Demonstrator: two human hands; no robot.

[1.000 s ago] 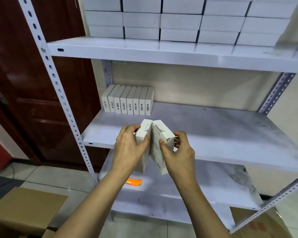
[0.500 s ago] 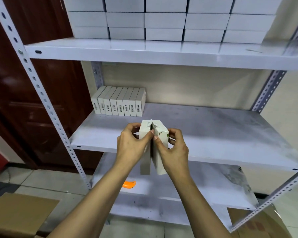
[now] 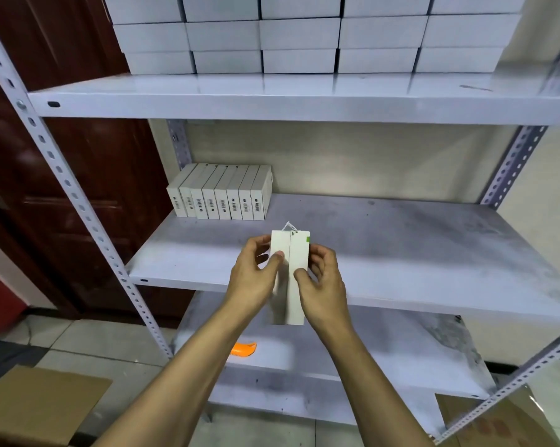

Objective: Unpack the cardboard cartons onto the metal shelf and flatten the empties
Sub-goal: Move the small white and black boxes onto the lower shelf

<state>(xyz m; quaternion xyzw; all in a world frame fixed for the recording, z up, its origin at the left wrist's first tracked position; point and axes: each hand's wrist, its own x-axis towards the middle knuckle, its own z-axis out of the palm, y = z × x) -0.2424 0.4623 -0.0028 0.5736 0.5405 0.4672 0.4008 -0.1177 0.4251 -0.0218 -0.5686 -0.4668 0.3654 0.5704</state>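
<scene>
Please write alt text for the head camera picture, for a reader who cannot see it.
Two bare hands, left hand and right hand, press two slim white boxes together upright before the middle shelf of a grey metal rack. A row of similar boxes stands at its back left.

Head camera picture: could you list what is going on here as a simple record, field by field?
held items: two slim white cardboard boxes pressed side by side, upright
left hand: grips the left box
right hand: grips the right box
position: in front of the grey metal middle shelf, not yet set down
already shelved: row of eight similar white boxes standing at the back left
top shelf: stacked flat white boxes
lower shelf: small orange object
floor: brown cardboard cartons at left and right
</scene>
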